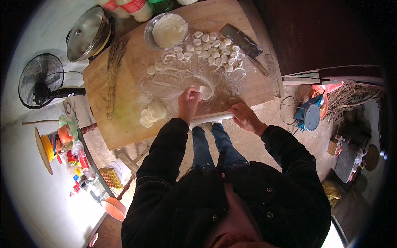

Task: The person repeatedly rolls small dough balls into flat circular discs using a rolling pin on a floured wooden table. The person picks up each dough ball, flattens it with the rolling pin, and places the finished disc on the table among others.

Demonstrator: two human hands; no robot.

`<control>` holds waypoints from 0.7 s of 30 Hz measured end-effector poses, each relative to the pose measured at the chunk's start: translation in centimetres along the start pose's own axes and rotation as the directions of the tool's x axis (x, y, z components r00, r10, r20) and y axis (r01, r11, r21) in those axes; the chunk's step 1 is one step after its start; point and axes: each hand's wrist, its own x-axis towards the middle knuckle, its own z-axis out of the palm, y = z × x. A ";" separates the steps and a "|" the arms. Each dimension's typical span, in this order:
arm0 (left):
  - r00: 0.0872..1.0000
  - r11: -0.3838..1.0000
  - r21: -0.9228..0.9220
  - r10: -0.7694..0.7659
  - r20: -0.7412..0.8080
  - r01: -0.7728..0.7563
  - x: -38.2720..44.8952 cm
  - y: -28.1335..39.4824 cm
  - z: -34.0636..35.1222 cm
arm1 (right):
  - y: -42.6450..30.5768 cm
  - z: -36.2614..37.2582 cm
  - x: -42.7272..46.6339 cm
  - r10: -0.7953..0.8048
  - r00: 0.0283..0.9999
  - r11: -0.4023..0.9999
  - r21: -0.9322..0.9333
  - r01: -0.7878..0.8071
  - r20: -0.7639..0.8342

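A small flat round of dough lies at the fingertips of my left hand, which pinches its edge over the floured wooden board. My right hand grips the right end of a pale rolling pin at the board's near edge. Left of my left hand, several rolled dough wrappers overlap in a pile. Farther back lie many small dough pieces, and a glass bowl of flour stands behind them. A cleaver with a wooden handle rests at the back right.
A straw brush lies on the board's left side. Beyond the board are a lidded pan and bottles at the back left. An electric fan stands at the left. A blue bucket is on the floor at the right.
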 end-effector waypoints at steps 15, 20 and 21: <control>0.891 0.468 0.828 0.447 0.082 -0.311 -1.8 2.6 -7.2 | 1.6 1.4 7.3 -0.008 0.984 0.998 -0.060 -0.003 -0.179; 0.959 0.345 0.902 0.202 0.201 -0.261 -4.9 -0.1 -7.3 | 1.2 2.8 8.6 -0.031 0.990 0.984 -0.178 0.006 -0.137; 0.960 0.362 0.892 0.171 0.224 -0.272 -6.4 0.0 -7.0 | 0.6 2.4 7.7 -0.044 0.991 0.977 -0.211 0.018 -0.123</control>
